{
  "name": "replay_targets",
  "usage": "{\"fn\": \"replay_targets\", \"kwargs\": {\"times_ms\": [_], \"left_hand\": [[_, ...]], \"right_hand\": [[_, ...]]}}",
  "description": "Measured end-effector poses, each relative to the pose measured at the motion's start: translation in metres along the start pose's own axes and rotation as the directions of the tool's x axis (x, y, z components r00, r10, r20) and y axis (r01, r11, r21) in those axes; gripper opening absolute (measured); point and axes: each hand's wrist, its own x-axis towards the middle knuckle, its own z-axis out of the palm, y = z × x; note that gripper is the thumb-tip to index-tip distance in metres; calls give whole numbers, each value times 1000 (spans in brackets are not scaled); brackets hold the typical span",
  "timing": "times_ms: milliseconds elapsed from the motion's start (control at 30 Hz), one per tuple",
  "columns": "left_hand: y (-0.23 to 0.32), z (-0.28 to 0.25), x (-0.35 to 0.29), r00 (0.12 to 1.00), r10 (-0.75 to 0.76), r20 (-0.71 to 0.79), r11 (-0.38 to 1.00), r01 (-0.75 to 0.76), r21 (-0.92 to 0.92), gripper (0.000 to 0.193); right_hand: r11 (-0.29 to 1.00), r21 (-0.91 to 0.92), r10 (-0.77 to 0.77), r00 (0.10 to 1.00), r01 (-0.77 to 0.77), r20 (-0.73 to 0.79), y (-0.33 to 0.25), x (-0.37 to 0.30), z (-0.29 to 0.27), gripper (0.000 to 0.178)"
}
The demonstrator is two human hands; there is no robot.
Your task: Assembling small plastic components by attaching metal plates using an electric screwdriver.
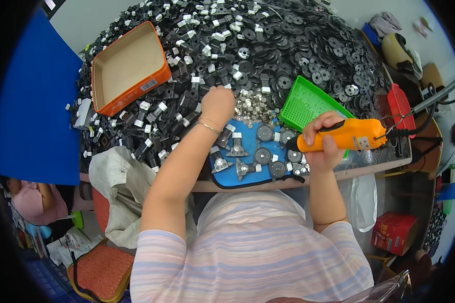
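My right hand (324,144) is wrapped round an orange electric screwdriver (361,134). The tool lies nearly level, its black nose pointing left over the small assemblies. My left hand (218,107) reaches to the near edge of a heap, fingers curled onto a black-and-white plastic part (223,78); the fingertips are partly hidden. Below, on a blue mat (231,177), stand several black caster-like assemblies (237,145), some with round black discs (264,133) fitted. A pile of small silvery metal pieces (250,105) lies just right of my left hand.
Loose black-and-white parts (187,35) and black discs (333,48) cover the far table. An orange-rimmed box (159,80) rests on the heap at left. Right of the mat sits a green tray (308,101), with a red container (400,107) beyond and a cable trailing from the screwdriver.
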Motion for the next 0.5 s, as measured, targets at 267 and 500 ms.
{"fn": "replay_targets", "kwargs": {"times_ms": [267,500], "left_hand": [[-5,-4,-4,983,24,-183,999,-32,-42,6],[17,-64,-83,936,341,-85,896,-351,-271,7]], "right_hand": [[1000,-20,9,1000,-9,-11,-9,3,-7,27],[999,-24,25,1000,-25,14,-7,0,-9,30]]}}
